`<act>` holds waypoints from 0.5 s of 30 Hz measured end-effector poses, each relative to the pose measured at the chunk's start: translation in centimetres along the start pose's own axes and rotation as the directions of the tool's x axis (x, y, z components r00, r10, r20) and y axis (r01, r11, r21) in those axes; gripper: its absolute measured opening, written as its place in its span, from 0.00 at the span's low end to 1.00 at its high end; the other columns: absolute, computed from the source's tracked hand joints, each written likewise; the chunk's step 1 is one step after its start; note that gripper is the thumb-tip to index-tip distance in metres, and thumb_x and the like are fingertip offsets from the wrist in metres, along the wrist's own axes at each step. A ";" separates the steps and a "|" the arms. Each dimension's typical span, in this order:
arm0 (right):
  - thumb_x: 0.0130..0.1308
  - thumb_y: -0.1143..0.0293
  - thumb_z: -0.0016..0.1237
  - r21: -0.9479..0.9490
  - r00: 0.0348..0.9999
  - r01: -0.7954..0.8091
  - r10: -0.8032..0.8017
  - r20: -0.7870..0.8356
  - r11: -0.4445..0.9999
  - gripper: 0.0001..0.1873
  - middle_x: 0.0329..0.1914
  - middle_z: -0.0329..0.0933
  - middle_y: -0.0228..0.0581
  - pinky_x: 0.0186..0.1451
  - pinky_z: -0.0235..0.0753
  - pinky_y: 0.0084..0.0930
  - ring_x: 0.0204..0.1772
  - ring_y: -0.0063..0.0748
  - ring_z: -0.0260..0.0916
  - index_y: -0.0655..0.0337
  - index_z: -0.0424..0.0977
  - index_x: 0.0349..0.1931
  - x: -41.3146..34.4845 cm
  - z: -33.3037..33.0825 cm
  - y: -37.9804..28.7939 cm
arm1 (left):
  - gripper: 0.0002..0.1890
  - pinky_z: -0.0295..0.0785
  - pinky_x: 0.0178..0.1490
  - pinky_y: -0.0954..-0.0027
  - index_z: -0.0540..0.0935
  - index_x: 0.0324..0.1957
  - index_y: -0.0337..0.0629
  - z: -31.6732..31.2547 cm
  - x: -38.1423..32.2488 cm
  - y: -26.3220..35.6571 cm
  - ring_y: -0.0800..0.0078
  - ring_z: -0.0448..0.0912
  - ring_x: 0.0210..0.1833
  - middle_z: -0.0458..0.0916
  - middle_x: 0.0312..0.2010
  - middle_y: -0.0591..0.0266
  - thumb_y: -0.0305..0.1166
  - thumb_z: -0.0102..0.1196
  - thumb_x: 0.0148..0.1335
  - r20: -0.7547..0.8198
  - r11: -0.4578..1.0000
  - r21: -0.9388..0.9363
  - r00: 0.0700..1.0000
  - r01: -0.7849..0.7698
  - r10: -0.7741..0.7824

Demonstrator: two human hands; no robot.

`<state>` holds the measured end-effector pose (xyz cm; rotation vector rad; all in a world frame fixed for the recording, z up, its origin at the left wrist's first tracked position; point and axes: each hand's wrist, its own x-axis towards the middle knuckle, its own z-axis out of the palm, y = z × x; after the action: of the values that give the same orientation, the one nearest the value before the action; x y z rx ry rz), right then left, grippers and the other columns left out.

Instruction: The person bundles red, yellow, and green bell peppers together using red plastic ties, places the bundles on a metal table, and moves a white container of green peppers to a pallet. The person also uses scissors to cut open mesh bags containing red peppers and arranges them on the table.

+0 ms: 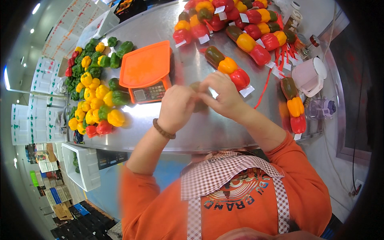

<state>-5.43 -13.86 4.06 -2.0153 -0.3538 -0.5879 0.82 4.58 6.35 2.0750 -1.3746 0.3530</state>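
Observation:
My left hand (177, 103), with a brown bracelet at the wrist, meets my right hand (220, 94) over the steel table (180, 132). Both have curled fingers, the tips close together; whatever they pinch is too small or hidden to tell. Behind and below the fingertips shows a blurred dark green shape (200, 105), perhaps a bell pepper. Just beyond my right hand lies a row of a green, a yellow and a red bell pepper (227, 65), with a white label at the red end. Left of my left hand stands an orange weighing scale (146, 64).
Loose yellow (102, 91) and green bell peppers (124, 49) cover the table's left. Labelled three-colour pepper rows (246, 42) pile up at the back right. Another row (295, 107) lies near a pink jug (309, 75). A white foam box (81, 168) stands below left.

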 end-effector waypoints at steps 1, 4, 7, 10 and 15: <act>0.55 0.73 0.56 -0.026 0.999 0.034 -0.034 0.003 0.999 0.06 0.32 0.73 0.35 0.44 0.64 0.33 0.39 0.40 0.68 0.58 0.72 0.31 0.2 0.2 0.1 | 0.07 0.73 0.38 0.69 0.76 0.32 0.39 0.0 -0.1 0.0 0.64 0.76 0.33 0.78 0.32 0.59 0.21 0.59 0.51 -0.008 0.995 -0.035 0.995 0.096 -0.097; 0.53 0.73 0.56 -0.043 0.996 0.087 -0.087 -0.004 0.995 0.07 0.32 0.72 0.34 0.43 0.62 0.34 0.38 0.41 0.67 0.56 0.72 0.31 0.8 0.9 0.3 | 0.08 0.73 0.38 0.71 0.75 0.33 0.39 0.1 -0.4 0.0 0.68 0.76 0.33 0.78 0.31 0.61 0.20 0.60 0.51 -0.034 0.952 -0.096 0.955 0.290 -0.294; 0.53 0.72 0.56 -0.073 0.990 0.137 -0.138 -0.006 0.988 0.07 0.31 0.71 0.34 0.43 0.61 0.34 0.38 0.41 0.67 0.55 0.72 0.31 1.3 1.4 0.6 | 0.10 0.72 0.37 0.71 0.74 0.34 0.40 0.0 -0.4 -0.2 0.71 0.76 0.31 0.78 0.30 0.62 0.19 0.59 0.51 -0.072 0.931 -0.152 0.936 0.332 -0.346; 0.53 0.72 0.55 -0.157 0.982 0.185 -0.188 -0.002 0.970 0.06 0.31 0.70 0.33 0.43 0.61 0.35 0.38 0.40 0.67 0.55 0.72 0.30 1.8 1.9 0.5 | 0.11 0.71 0.36 0.70 0.73 0.36 0.40 -0.1 -0.6 -0.4 0.72 0.75 0.29 0.78 0.29 0.63 0.19 0.58 0.51 -0.018 0.793 -0.414 0.868 0.446 -0.497; 0.53 0.70 0.53 -0.369 0.946 0.313 -0.323 0.038 0.875 0.05 0.31 0.70 0.31 0.46 0.62 0.35 0.38 0.36 0.68 0.54 0.72 0.30 2.4 2.4 -0.1 | 0.12 0.71 0.37 0.78 0.68 0.41 0.38 -0.7 -1.2 -0.9 0.82 0.75 0.33 0.79 0.34 0.64 0.18 0.55 0.57 0.154 0.410 -0.767 0.762 0.493 -0.629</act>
<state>-2.89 -11.68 4.44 -2.3275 -0.6048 -0.9438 1.21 6.14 5.94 1.5454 -0.4568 -0.3404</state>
